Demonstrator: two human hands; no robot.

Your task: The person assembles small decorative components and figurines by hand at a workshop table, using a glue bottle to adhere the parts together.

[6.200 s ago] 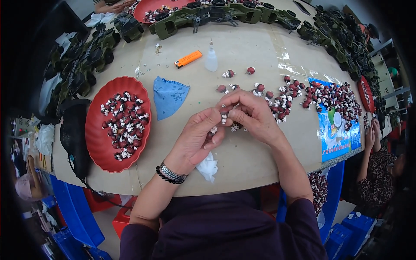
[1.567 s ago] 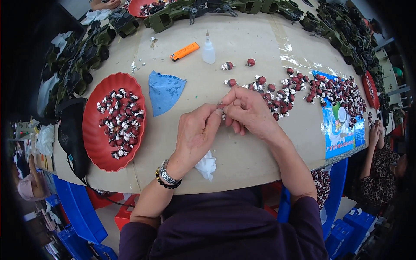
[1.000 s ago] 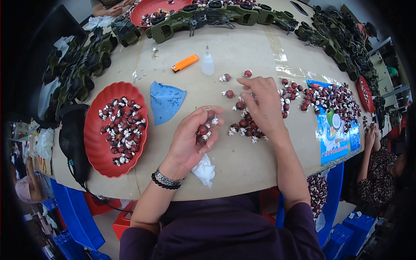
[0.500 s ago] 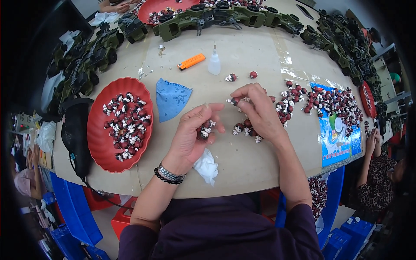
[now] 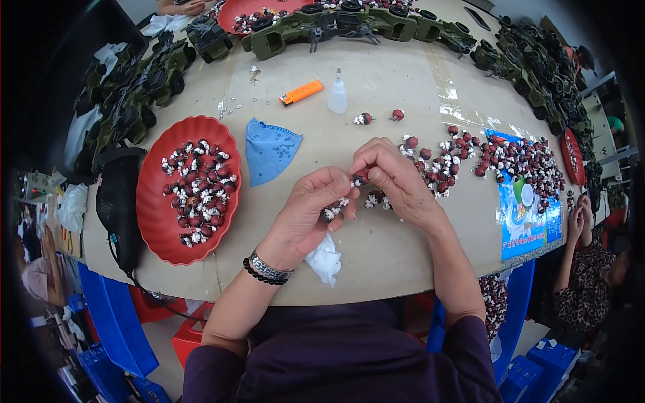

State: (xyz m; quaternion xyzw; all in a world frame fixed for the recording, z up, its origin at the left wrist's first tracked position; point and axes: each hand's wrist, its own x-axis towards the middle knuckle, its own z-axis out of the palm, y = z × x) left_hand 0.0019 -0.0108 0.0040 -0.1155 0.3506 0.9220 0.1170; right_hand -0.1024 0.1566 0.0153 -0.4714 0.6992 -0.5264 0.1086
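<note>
The counter (image 5: 269,290) carries a red scalloped bowl (image 5: 153,232), inside which small red-and-white ornaments (image 5: 201,195) are heaped; a farther red dish (image 5: 236,9) (toy vehicles (image 5: 265,46) hide it partly) contains similar ones. The left hand (image 5: 306,208) is curled around some loose ornaments (image 5: 331,213); the right hand (image 5: 396,181) is clamped on one dark-red ornament (image 5: 361,176), between both hands, above the counter's middle.

Even, fairly bright light covers my desk (image 5: 376,262), leaving only soft shadows near my fingers (image 5: 381,154), which look reasonably sharp. White glare streaks the clear tape (image 5: 448,88) to the right. The fisheye bows the desk's near edge, and the picture's corners fall into black, with dim, smeared detail beside them.
</note>
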